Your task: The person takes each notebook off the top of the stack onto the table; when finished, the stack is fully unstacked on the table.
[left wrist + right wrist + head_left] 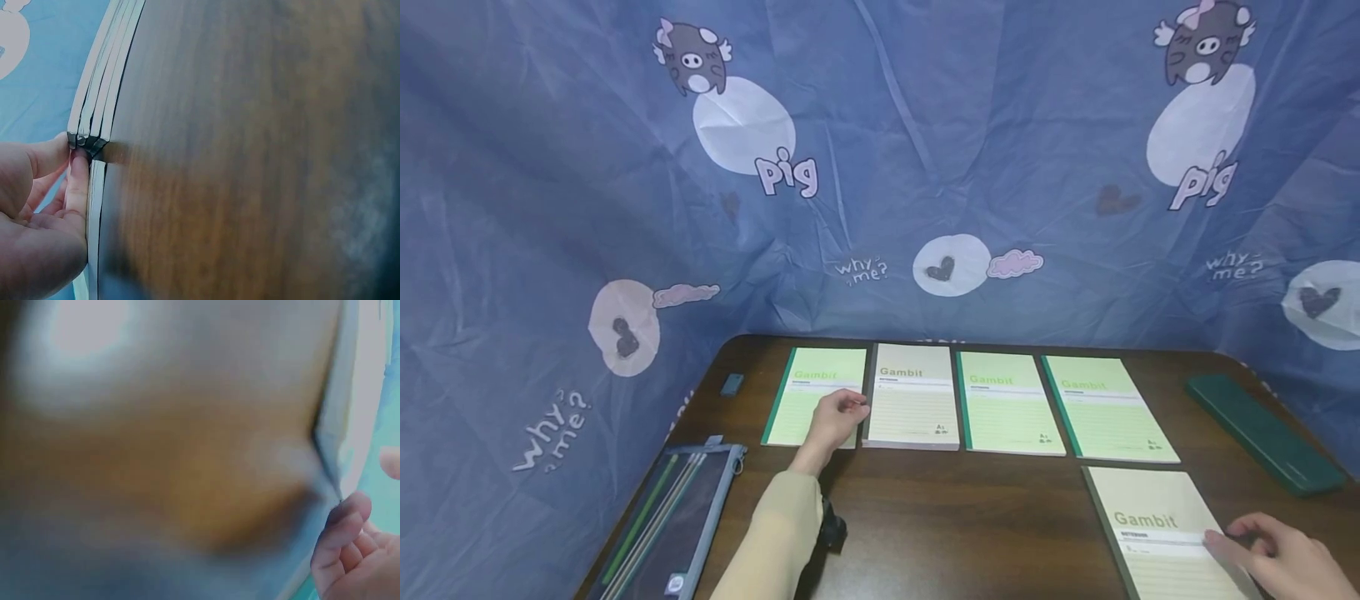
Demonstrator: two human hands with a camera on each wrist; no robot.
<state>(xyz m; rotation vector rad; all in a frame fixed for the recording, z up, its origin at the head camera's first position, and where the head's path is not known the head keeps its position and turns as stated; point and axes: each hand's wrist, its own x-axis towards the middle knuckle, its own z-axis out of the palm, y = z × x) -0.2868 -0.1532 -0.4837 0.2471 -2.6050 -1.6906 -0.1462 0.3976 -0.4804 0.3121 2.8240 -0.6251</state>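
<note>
My left hand (833, 421) rests on the leftmost notebook (811, 395) in the far row, fingers straight, touching its right edge. My right hand (1285, 557) lies, fingers relaxed, on the near notebook (1157, 521), whose long axis points away from me.

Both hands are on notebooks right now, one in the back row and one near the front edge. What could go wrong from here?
1. The left hand rests on the leftmost green notebook, right against the beige notebook; sliding it may knock that neighbour out of the row.
2. The front notebook under the right hand lies close to the table edge; a pull towards the person could tip it off.
</note>
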